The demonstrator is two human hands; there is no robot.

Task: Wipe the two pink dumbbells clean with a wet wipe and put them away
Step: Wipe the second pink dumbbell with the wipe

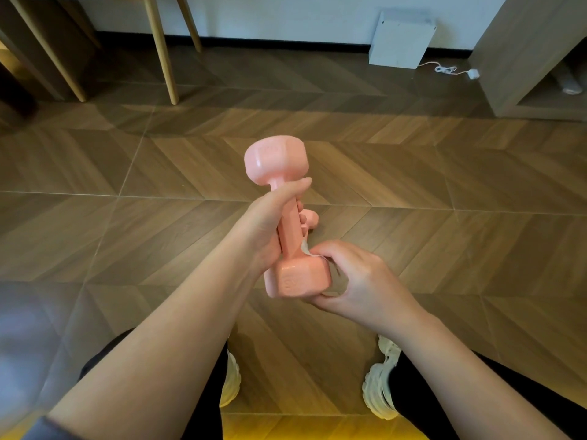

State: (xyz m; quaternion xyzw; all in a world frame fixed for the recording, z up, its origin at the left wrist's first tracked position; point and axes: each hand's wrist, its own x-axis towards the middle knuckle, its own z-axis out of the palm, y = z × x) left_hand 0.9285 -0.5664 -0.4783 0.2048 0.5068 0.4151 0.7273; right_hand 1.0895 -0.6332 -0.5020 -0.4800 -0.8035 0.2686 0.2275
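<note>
While left hand [270,223] grips its handle, pink dumbbell [289,239] near upright, right hand [355,277] clutching wipe [305,248] at lower head.

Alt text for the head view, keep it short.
A left hand grips the handle of a pink dumbbell held roughly upright over a wood floor, while the right hand holds a wet wipe against its lower head. A second pink dumbbell sits on the floor behind, mostly hidden.
</note>
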